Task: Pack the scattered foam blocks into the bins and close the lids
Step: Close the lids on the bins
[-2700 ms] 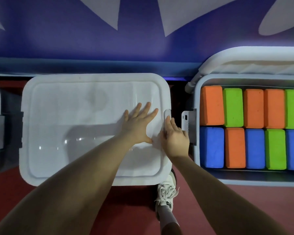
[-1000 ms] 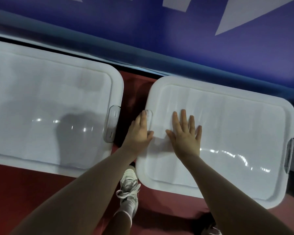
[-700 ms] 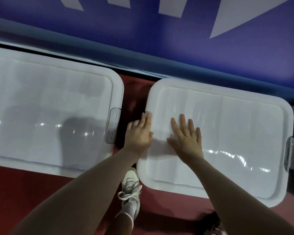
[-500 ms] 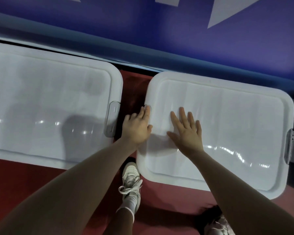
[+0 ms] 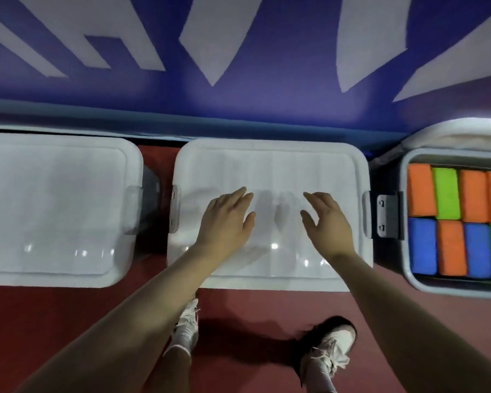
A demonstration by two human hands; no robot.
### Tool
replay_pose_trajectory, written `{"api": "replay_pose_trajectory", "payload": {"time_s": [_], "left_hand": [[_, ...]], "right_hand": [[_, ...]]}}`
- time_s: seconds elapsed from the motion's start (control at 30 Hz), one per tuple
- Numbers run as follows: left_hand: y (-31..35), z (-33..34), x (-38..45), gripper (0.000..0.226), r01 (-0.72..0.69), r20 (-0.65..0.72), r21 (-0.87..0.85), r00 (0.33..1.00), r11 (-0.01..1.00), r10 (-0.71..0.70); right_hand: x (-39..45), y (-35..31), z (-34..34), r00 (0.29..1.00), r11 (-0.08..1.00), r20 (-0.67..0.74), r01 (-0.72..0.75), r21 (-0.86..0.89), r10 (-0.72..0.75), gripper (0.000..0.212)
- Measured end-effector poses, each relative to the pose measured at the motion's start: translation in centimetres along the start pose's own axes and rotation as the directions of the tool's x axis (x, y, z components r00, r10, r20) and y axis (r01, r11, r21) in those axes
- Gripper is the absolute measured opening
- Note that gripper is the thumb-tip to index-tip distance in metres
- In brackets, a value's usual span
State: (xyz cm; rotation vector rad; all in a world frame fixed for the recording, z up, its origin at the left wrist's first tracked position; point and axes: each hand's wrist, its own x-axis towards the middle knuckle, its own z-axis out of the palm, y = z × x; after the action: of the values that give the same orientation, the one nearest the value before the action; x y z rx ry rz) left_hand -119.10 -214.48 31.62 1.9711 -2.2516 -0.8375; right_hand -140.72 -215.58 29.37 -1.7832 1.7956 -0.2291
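Three bins stand in a row along the wall. The middle bin carries a white lid (image 5: 270, 171) lying flat and closed. My left hand (image 5: 227, 219) and my right hand (image 5: 326, 219) are over the middle of that lid with relaxed fingers, holding nothing; shadows under them suggest they hover just above it. The left bin's white lid (image 5: 54, 205) is also down. The right bin (image 5: 408, 279) is uncovered and filled with orange, green and blue foam blocks (image 5: 448, 222) in two rows. Its white lid (image 5: 454, 137) leans behind it against the wall.
A purple wall (image 5: 267, 95) with white shapes runs behind the bins. Grey latches (image 5: 389, 215) sit on the bins' sides. The floor (image 5: 253, 307) is dark red, and my two white shoes (image 5: 186, 329) stand on it in front of the middle bin.
Both hands left the middle lid's left edge and came to its centre, lifted slightly. The view swung right, bringing the uncovered bin of blocks back into sight.
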Motion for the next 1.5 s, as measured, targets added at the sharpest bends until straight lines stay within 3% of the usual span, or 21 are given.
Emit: {"api": "replay_pose_trajectory", "payload": {"time_s": [0.2,0.33,0.6,0.77,1.07,1.1,1.17,1.27,1.5], "left_hand": [[17.4,-1.9,1.2,0.039,-0.083,-0.072,0.03,0.994,0.996,0.085],[26.1,-2.6,2.0,0.047,-0.051,-0.025,0.037,0.998,0.998,0.052],[41.1,-4.6,5.0,0.042,-0.163,-0.03,0.012,0.986,0.987,0.163],[46.0,-4.0,7.5,0.059,-0.211,0.02,0.032,0.977,0.977,0.21],[49.5,-3.6,9.6,0.043,-0.197,0.081,0.017,0.977,0.98,0.195],[55.0,-2.8,14.4,0.043,-0.168,0.028,0.011,0.985,0.986,0.168],[55.9,-3.5,14.9,0.045,-0.162,0.06,0.017,0.985,0.987,0.161],[55.4,-2.9,15.4,0.046,-0.16,0.065,0.058,0.986,0.985,0.156],[59.0,5.9,20.7,0.041,-0.055,-0.001,0.036,0.998,0.998,0.055]], "right_hand": [[-4.1,9.0,-13.9,0.996,0.999,-0.085,0.031,0.015,-0.03,0.041],[-6.6,13.4,-21.1,0.994,1.0,-0.104,0.026,0.0,-0.026,0.037],[-9.4,21.7,-33.5,0.981,0.998,-0.185,-0.065,-0.025,0.059,0.038],[-8.7,25.2,-37.8,0.979,0.997,-0.2,-0.058,-0.056,0.046,0.038],[-7.3,27.0,-41.4,0.986,0.995,-0.156,-0.067,-0.074,0.055,0.038],[-3.2,31.8,-46.6,0.993,0.995,-0.114,-0.041,-0.094,0.031,0.038],[-2.3,32.8,-47.8,0.99,0.992,-0.137,-0.007,-0.124,-0.01,0.038],[-2.0,32.7,-47.9,0.991,0.986,-0.123,0.031,-0.162,-0.051,0.036],[2.2,44.0,-46.4,0.986,0.974,-0.067,0.139,-0.179,-0.153,0.037]]}}
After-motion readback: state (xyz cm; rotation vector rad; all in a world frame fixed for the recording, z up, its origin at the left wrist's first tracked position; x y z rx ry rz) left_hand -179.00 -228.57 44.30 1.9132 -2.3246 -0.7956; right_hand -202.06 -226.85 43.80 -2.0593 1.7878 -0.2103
